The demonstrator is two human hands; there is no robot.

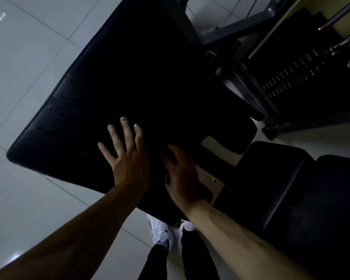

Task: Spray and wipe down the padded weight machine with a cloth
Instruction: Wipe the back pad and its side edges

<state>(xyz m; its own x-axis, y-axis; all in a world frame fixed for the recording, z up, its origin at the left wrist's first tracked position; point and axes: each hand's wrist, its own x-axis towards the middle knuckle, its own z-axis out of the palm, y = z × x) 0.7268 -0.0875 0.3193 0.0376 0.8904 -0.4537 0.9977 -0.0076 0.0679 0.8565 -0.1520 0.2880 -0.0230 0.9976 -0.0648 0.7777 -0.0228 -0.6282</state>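
**Pad [139, 67] under both hands**

Tiled floor [18, 77] lay at left. The pad filled the middle, running diagonally. The left hand [127, 158] lay flat on its near end, fingers straight and spread. Just beside it the right hand [182, 178] rested on the pad, blurred; its grip could not be told. A seat [291, 188] stood at right

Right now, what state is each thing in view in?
left hand, flat on the large pad, fingers spread.
right hand, on the same pad beside it, blurred; grip unclear.
large pad, dark, both hands on it.
small pad, untouched.
weight stack, untouched.
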